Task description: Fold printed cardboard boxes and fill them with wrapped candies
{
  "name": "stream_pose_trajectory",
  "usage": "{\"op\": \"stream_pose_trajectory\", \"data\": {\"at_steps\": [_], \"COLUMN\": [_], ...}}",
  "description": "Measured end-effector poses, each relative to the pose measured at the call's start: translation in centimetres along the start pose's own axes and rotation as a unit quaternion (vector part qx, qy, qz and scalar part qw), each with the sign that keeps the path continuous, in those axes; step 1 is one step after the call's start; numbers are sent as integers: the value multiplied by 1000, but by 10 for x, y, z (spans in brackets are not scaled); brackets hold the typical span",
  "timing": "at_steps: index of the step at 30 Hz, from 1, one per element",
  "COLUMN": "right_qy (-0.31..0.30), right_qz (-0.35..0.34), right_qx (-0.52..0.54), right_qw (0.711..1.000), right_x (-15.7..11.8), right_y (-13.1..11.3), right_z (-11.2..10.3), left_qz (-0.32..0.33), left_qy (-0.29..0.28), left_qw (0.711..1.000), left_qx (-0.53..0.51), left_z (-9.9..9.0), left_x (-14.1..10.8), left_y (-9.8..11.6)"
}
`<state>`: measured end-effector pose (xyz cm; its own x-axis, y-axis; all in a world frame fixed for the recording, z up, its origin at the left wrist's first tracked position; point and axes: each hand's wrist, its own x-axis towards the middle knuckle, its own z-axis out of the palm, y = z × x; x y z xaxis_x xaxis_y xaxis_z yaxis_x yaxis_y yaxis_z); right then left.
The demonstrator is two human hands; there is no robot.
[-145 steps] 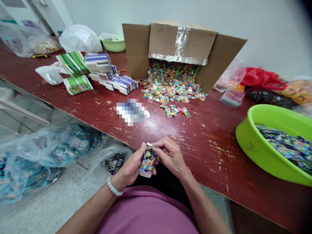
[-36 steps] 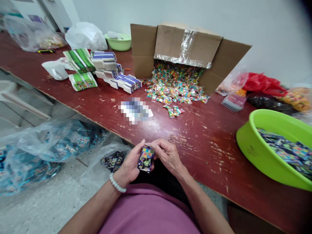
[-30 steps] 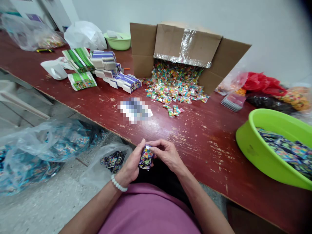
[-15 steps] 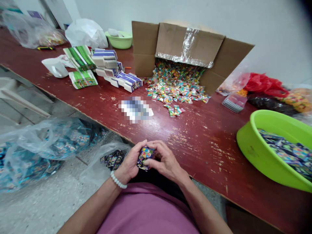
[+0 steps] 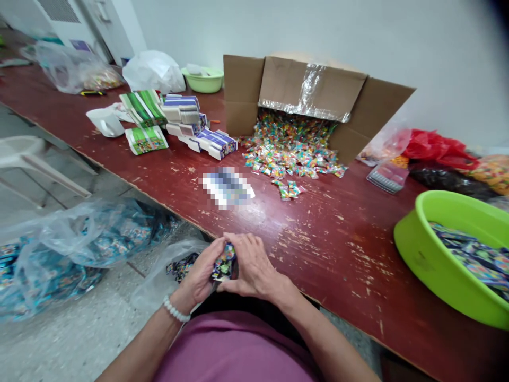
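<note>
Over my lap, at the table's front edge, both hands close around a small dark packet [image 5: 224, 262] with a colourful print. My left hand [image 5: 199, 276] grips its left side, and a pale bead bracelet circles that wrist. From the right, my right hand [image 5: 254, 268] wraps over the top and side, covering part of the print. Whether it is one packet or several stacked together, I cannot tell. Below and left of my hands lies a clear plastic bag [image 5: 159, 281] of similar dark packets [image 5: 181, 267].
An open cardboard box [image 5: 312, 87] spills wrapped candies [image 5: 294, 159] onto the red table [image 5: 318, 254]. Bundled flat cartons [image 5: 217, 142] and a white mug [image 5: 105, 123] sit left. A green basin [image 5: 421, 265] of dark packets stands right. Bags of blue packets [image 5: 115, 233] rest lower left.
My hands have shifted slightly left with the packet. My right hand now wraps further over it, hiding more of its printed face. The view has tilted a little.
</note>
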<state>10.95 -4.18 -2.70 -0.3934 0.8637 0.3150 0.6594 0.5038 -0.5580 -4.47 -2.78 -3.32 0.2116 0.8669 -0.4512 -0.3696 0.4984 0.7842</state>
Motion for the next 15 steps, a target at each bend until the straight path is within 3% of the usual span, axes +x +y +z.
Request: {"op": "stream_pose_trajectory", "data": {"at_steps": [3, 6, 7, 9, 12, 15], "right_qy": [42, 134, 138, 125, 99, 130], "right_qz": [14, 151, 188, 253, 338, 377], "right_qx": [51, 17, -6, -45, -94, -96], "right_qw": [998, 979, 972, 958, 931, 912], "right_x": [29, 70, 83, 106, 124, 127], "right_y": [31, 75, 88, 105, 110, 107], "right_z": [-2, -8, -9, -7, 3, 15], "left_qz": [50, 58, 53, 40, 48, 88], "left_qy": [83, 208, 242, 252, 240, 235], "left_qw": [985, 933, 913, 897, 898, 901], "left_qx": [140, 287, 324, 361, 366, 353], "left_z": [-44, -99, -115, -139, -151, -138], "left_x": [3, 10, 12, 15, 16, 15], "left_y": [1, -5, -7, -10, -11, -6]}}
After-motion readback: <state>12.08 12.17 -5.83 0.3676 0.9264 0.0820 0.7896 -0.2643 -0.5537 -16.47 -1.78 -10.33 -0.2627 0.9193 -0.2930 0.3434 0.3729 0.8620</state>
